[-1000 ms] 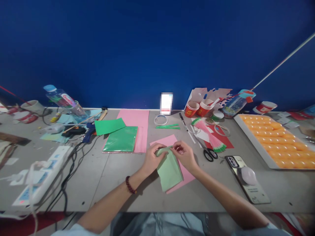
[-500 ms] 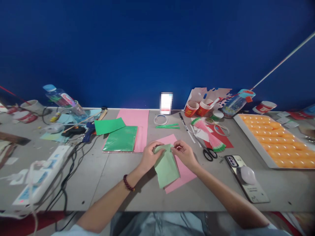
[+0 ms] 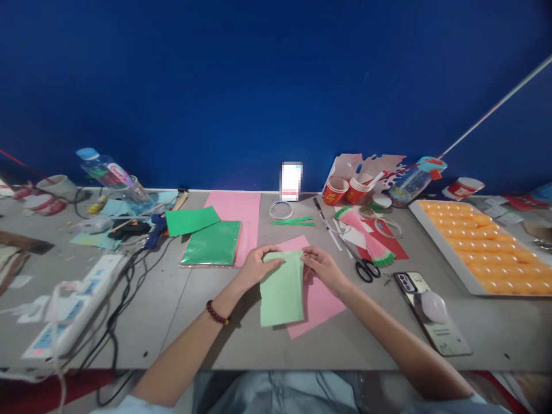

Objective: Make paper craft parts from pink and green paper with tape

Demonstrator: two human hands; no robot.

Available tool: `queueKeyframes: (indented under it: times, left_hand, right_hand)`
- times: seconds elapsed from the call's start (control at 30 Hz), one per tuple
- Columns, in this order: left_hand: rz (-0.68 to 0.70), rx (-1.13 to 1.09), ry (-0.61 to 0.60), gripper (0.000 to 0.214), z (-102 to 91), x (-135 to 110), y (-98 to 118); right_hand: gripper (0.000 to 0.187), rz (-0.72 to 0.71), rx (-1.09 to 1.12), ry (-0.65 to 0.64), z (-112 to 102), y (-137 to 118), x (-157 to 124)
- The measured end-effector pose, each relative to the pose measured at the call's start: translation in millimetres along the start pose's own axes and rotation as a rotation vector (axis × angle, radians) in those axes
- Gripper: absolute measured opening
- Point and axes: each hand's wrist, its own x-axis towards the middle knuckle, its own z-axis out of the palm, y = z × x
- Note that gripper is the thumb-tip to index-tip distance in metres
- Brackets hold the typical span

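A light green sheet of paper [image 3: 282, 293] is held up between my two hands, its right edge folded or creased lengthwise. My left hand [image 3: 259, 269] grips its upper left edge, thumb on the front and fingers behind. At the upper right corner, my right hand [image 3: 322, 269] pinches the edge between thumb and fingers. Beneath lies a pink sheet of paper [image 3: 323, 307] on the table, partly covered by the green one. Green paper strips [image 3: 294, 221] and a roll of tape [image 3: 282, 210] lie just beyond my hands.
Scissors [image 3: 368, 270], a pink-and-green pleated paper piece [image 3: 366, 236] and a phone [image 3: 433, 313] lie to the right, with a tray of orange balls [image 3: 487, 247] farther over. Green paper in a packet [image 3: 211, 244], a glue gun [image 3: 156, 230], cables and a power strip [image 3: 73, 307] are left.
The light green sheet has turned more upright and shifted slightly left, now facing me flatter. My left hand has moved a little left; my right hand still pinches the right edge.
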Motion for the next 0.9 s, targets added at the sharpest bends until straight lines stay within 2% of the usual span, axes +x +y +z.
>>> queueKeyframes:
  times: [0.1, 0.17, 0.43, 0.6, 0.9]
  left_hand:
    - [-0.003, 0.012, 0.055, 0.032, -1.2, 0, 2]
    - [-0.012, 0.020, 0.087, 0.032, -2.8, 0, 4]
    - [0.024, 0.041, 0.245, 0.031, -4.4, -1, 7]
    - [0.026, 0.020, 0.278, 0.029, -1.6, -3, 10]
    - [0.020, -0.006, 0.283, 0.034, -10.1, -2, 15]
  right_hand:
    - [0.044, 0.070, -0.067, -0.130, 3, 1, -3]
    - [0.041, 0.071, -0.125, -0.164, 5, 2, -4]
    - [0.030, 0.000, -0.233, -0.130, 4, 12, -2]
    - [0.030, -0.039, -0.251, -0.077, 5, 10, -1]
    - [0.029, -0.178, -0.087, -0.092, -4, 4, 1]
